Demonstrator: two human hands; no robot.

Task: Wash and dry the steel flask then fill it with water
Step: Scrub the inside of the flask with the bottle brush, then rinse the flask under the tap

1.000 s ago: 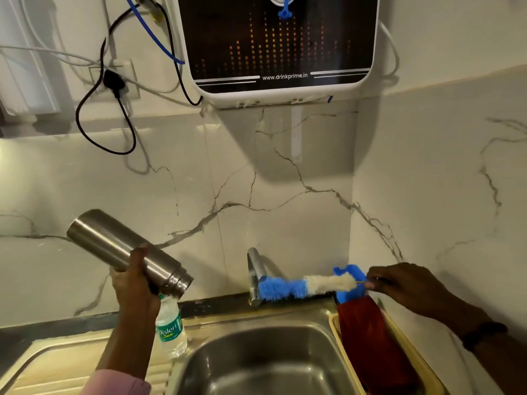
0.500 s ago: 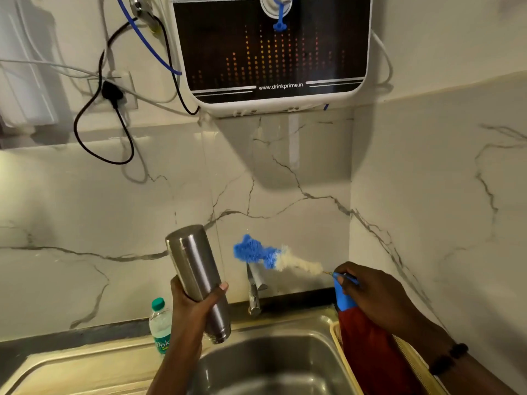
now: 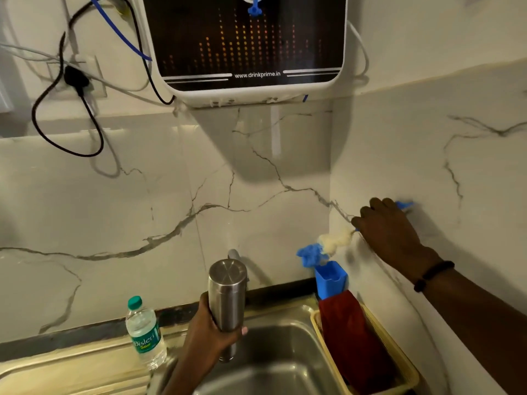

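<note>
Two hands busy here. My left hand [image 3: 212, 334] has its grip clamped round the lower body of the steel flask [image 3: 227, 295], fingers wrapped, thumb tip showing on the right side. Flask is held base up, mouth down over the sink [image 3: 285, 363], at about 6 o'clock in view, right in front of the tap [image 3: 234, 253]. My right hand [image 3: 390, 232] is up at 3 o'clock near the side wall, grip pinched on the handle of the bottle brush [image 3: 328, 246]; blue-and-white bristle head points down toward 8 o'clock, hovering just above the blue holder [image 3: 330, 277]. Brush and flask are well apart, nothing touching.

Step in hand, as I judge it: scrubbing the inside. To do it well I'd tilt the flask mouth toward 3 o'clock, keep the left grip low on the body so the opening stays free, then feed the bristles straight along the flask axis, not at an angle, else the wire stem may catch the rim. Keep it over the basin so drips land there. Can't tell if the flask is wet or soaped yet.

Nearby: plastic water bottle [image 3: 145, 332] on the surface at 7 o'clock, red cloth [image 3: 350, 337] draped in the yellow basket [image 3: 399, 363] at 5 o'clock, prob. for drying later.
</note>
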